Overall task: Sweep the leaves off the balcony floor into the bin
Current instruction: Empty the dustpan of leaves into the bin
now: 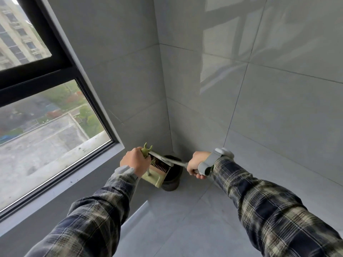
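The left hand (134, 160) has its fingers curled tight round the top of the green dustpan's (155, 179) upright handle, whose forked tip (147, 147) sticks out above the knuckles. The right hand (196, 163) is closed in a fist round the grey broom handle (173, 160), thumb side toward the pan. The pole runs from that fist across the top of the bin to the dustpan's mouth. The dustpan hangs tilted against the rim of the dark round bin (173, 180), which stands on the grey tiled floor (185, 219) in the corner of the walls, below the window (46, 127). A row of comb teeth (160, 166) lines the pan's edge, with dark brown matter behind it, too small to tell as leaves. Grey bands (213, 161) wrap both wrists above plaid sleeves (269, 206).
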Available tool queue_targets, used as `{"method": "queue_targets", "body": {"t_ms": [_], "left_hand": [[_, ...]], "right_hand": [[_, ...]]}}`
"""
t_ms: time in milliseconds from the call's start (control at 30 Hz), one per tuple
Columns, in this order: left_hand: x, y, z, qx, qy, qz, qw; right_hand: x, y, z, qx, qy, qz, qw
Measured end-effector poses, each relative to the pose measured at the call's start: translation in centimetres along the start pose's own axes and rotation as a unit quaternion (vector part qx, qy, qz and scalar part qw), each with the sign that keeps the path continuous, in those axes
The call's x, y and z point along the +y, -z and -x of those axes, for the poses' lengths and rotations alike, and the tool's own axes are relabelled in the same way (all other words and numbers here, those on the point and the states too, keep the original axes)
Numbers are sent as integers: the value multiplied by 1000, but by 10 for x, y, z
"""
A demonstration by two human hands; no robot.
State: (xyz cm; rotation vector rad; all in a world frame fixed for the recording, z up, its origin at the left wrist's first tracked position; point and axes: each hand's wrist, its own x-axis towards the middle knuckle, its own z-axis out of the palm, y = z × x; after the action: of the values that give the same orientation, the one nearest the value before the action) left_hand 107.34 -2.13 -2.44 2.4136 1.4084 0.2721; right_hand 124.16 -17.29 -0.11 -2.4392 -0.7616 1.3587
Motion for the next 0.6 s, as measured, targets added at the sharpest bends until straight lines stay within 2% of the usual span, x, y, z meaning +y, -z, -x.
{"method": "queue_targets", "body": {"t_ms": [133,233,467,600], "left_hand": [[3,-1,-13,-12,-16,-24,1000],[8,-6,-19,-13,-15,-38,999],[27,-23,-23,1,-14,-65,998],[44,-33,-21,-21,-52,-101,993]], "right_hand": [[0,23,-12,16,12,31,999],[0,38,-19,42,24,96,994],[23,63,-53,80,1,195,978],[34,78,-49,56,8,222,973]]}}
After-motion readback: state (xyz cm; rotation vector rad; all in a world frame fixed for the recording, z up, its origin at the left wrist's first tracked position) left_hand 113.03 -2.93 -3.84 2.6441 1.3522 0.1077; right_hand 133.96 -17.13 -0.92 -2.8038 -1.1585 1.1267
